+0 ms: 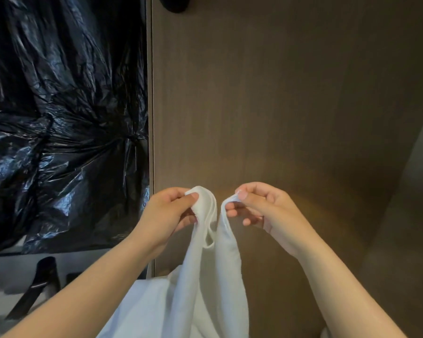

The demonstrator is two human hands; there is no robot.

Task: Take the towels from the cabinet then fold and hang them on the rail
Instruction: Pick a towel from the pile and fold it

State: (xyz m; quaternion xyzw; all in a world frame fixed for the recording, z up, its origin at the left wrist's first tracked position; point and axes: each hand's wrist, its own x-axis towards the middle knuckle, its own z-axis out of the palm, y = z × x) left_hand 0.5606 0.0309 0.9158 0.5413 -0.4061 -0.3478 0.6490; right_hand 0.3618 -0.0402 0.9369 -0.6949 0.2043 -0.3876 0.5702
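Both hands are raised in front of a brown wooden panel (279, 106); the left hand (171, 211) pinches one upper corner of a white towel (205, 276) between thumb and curled fingers; the right hand (259, 208) pinches the other corner the same way, just beside the left; the towel hangs down between the forearms in two folds, its lower part out of view; crumpled black plastic sheeting (59, 118) fills the left side, beside the panel's edge.
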